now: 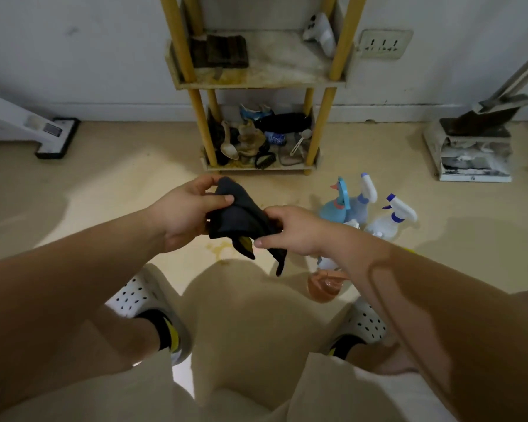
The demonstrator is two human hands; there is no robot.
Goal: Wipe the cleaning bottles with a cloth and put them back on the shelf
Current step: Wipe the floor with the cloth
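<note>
The beige floor (104, 184) carries a yellow-posted shelf (256, 84) at twelve o'clock, against the wall. A cluster of spray bottles (336, 208) stands on the floor at three o'clock from the hands, with an orange-filled bottle (322, 286) at five o'clock, partly hidden by the right forearm. The left hand (183, 214) and right hand (293, 229) are close together, each pinching one side of a crumpled dark cloth (241, 214) held above the floor.

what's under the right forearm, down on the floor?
A bottle of orange liquid stands on the floor, its white spray head partly showing. The forearm covers the rest of the head; anything else beneath it cannot be seen.
</note>
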